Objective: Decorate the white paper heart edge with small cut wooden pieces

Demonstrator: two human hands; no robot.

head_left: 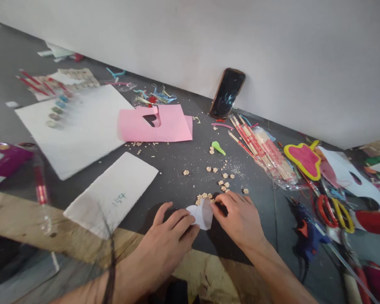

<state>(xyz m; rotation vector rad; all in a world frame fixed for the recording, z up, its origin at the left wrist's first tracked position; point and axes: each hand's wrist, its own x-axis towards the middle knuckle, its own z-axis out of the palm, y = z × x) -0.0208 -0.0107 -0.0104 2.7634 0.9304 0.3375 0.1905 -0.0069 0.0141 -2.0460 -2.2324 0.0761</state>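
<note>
While left hand [170,235] and right hand [242,218] pinch paper [204,218], wrapper [289,182] (clear) holding sticks [251,138]

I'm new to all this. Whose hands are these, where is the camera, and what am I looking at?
No machine here: these are one person's bare hands. The single picture comes from a camera worn on that person's head, looking forward and down.

The left hand appears to hold a small white paper; the right hand has its fingers at the paper's other edge, though whether they grip it is unclear.

Just beyond is a cluster of small pale pieces. The dark surface also bears a white card with handwriting, a pink sheet, a propped-up phone and, at right, a blue glue gun.
</note>
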